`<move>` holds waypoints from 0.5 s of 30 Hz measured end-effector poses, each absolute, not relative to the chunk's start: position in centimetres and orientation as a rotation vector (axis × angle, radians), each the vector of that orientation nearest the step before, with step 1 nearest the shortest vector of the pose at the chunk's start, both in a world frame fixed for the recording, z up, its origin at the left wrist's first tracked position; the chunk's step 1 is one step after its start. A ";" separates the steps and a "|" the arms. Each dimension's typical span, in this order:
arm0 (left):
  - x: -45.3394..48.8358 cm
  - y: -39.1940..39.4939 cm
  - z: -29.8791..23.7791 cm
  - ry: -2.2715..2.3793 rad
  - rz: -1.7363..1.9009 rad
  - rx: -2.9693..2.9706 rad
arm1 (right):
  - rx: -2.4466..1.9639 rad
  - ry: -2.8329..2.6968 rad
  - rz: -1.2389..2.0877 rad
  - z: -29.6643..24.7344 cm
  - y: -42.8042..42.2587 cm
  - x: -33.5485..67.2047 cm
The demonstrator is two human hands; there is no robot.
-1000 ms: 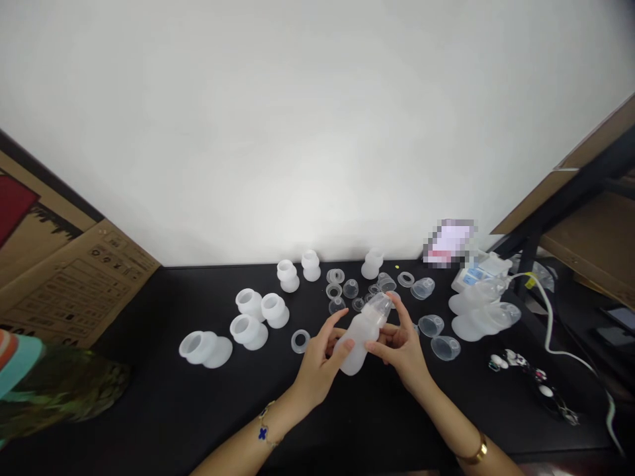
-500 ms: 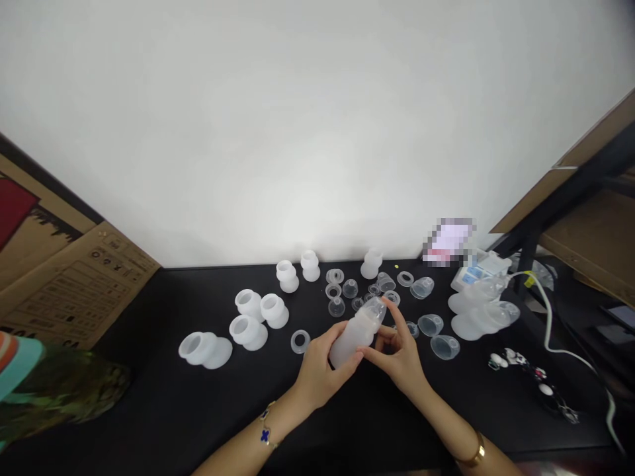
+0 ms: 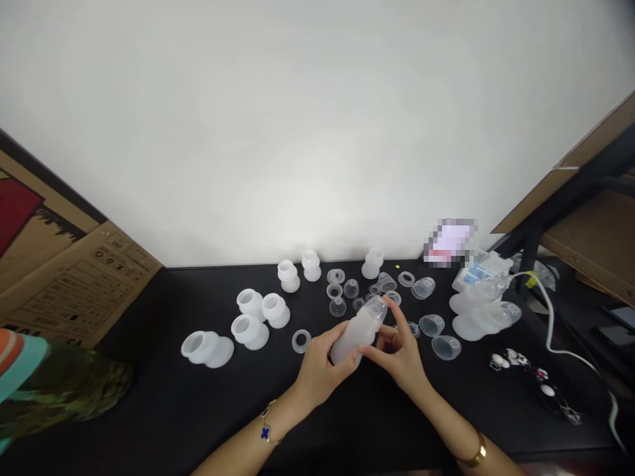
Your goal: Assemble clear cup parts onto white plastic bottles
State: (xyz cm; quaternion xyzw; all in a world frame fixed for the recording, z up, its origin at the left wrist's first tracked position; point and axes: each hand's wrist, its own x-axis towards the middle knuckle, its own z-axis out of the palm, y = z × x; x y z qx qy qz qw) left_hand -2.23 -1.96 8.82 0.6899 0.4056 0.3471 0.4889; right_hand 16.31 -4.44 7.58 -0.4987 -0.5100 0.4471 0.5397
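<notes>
A frosted white baby bottle (image 3: 353,336) with a clear cap is held tilted above the black table, its capped end pointing up and right. My left hand (image 3: 320,363) wraps round the lower body. My right hand (image 3: 399,347) grips the same bottle from the right, a finger on the cap's tip and the thumb against the body. Just behind lie clear nipples (image 3: 338,306) and clear collar rings (image 3: 334,291). One more ring (image 3: 301,341) rests left of my left hand. Clear domed caps (image 3: 446,347) lie right of my right hand.
Several open white bottles (image 3: 250,330) stand or lie on the left and along the wall. Two capped bottles (image 3: 486,320) lie at the right near a white cable (image 3: 550,317). A cardboard box (image 3: 109,284) and a large jar (image 3: 64,383) flank the left side.
Both hands keep the same hold on the bottle. The whole view has shifted very slightly; nothing on the table has visibly moved.
</notes>
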 end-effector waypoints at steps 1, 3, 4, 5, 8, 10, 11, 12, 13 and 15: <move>-2.2 -1.9 8.8 0.988 0.843 1.673 | -1.185 -1.210 1.067 7.5 -4.4 16.3; -2.3 -1.9 8.9 0.998 0.840 1.670 | -1.185 -1.206 1.065 7.4 -4.4 16.3; -2.3 -1.9 8.9 1.000 0.838 1.670 | -1.185 -1.207 1.061 7.4 -4.4 16.3; -2.3 -1.9 8.9 0.999 0.834 1.670 | -1.185 -1.209 1.056 7.4 -4.4 16.3; -2.2 -2.0 8.9 0.984 0.832 1.664 | -1.189 -1.216 1.051 7.6 -4.4 16.3; -2.2 -2.0 9.0 0.984 0.837 1.661 | -1.194 -1.215 1.042 7.8 -4.5 16.3; -2.1 -2.0 9.0 0.990 0.837 1.661 | -1.197 -1.213 1.032 7.8 -4.5 16.4; -2.1 -2.0 9.0 0.996 0.835 1.660 | -1.199 -1.211 1.020 7.9 -4.5 16.4; -2.1 -2.0 9.0 1.002 0.834 1.658 | -1.201 -1.209 1.004 7.9 -4.5 16.6; -2.0 -2.1 9.1 1.008 0.836 1.642 | -1.206 -1.203 0.967 8.0 -4.5 16.8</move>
